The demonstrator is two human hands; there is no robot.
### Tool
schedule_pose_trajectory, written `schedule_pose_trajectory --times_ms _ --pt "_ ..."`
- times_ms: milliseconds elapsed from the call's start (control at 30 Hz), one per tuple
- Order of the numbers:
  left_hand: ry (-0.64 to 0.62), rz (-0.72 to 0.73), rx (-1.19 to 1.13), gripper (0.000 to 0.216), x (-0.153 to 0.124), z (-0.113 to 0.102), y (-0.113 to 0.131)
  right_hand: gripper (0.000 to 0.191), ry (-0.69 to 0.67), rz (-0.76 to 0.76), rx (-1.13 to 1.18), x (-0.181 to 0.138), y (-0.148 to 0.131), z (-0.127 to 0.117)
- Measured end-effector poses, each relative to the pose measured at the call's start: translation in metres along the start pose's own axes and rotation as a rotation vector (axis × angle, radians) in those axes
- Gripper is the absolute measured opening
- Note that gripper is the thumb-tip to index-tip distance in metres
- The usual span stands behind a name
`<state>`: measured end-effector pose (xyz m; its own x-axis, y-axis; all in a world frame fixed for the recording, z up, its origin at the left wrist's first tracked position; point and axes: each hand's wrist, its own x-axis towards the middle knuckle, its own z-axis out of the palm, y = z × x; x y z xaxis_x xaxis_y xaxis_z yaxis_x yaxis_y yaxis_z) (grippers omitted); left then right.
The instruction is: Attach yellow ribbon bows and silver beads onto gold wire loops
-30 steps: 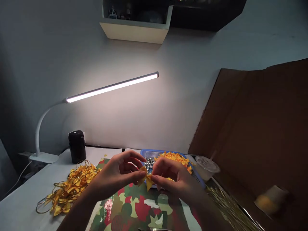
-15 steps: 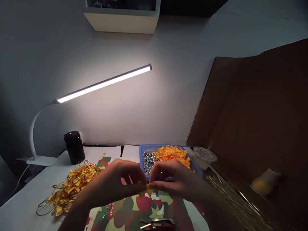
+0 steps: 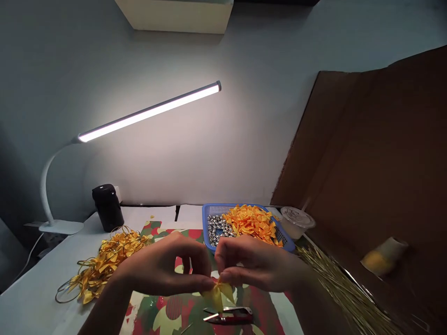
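Note:
A yellow ribbon bow (image 3: 218,295) hangs between my two hands, just above the patterned mat. My left hand (image 3: 167,267) pinches it from the left with thumb and fingertips. From the right, my right hand (image 3: 258,265) pinches it close beside the left fingertips. The bow's loops and tails show below the fingers; its knot is partly covered. Red-handled thread snips (image 3: 233,318) lie on the mat right under the bow. Left of my left hand is a heap of finished-looking yellow bows (image 3: 111,256) with gold wire ties.
Behind my hands stands a blue basket (image 3: 205,232) holding silver beads (image 3: 216,228) and orange-yellow bows (image 3: 253,221). Gold stems (image 3: 331,284) lie on the right, near a lidded plastic tub (image 3: 296,222) and a cardboard sheet (image 3: 366,153). A lamp (image 3: 150,113) and a black container (image 3: 108,207) are at left.
My hands have come slightly lower with the bow, and more of its loops shows below the fingers. The view has tilted down a little.

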<state>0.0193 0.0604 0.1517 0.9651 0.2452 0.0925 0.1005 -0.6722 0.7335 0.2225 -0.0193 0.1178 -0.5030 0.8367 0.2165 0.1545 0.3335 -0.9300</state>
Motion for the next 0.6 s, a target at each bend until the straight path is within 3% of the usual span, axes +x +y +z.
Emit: schedule_pose_trajectory --times_ms 100,233,600 --pt "-0.015 0.076 -0.130 0.020 0.001 0.003 0.003 0.026 -0.073 -0.063 0.209 0.001 0.004 0.005" --pt "-0.089 0.060 -0.351 0.020 0.002 0.006 0.005 0.027 -0.089 -0.135 0.360 0.001 0.005 0.011" --pt "-0.161 0.028 -0.347 0.025 0.002 0.005 0.000 0.035 -0.083 -0.075 0.287 -0.001 0.002 0.011"
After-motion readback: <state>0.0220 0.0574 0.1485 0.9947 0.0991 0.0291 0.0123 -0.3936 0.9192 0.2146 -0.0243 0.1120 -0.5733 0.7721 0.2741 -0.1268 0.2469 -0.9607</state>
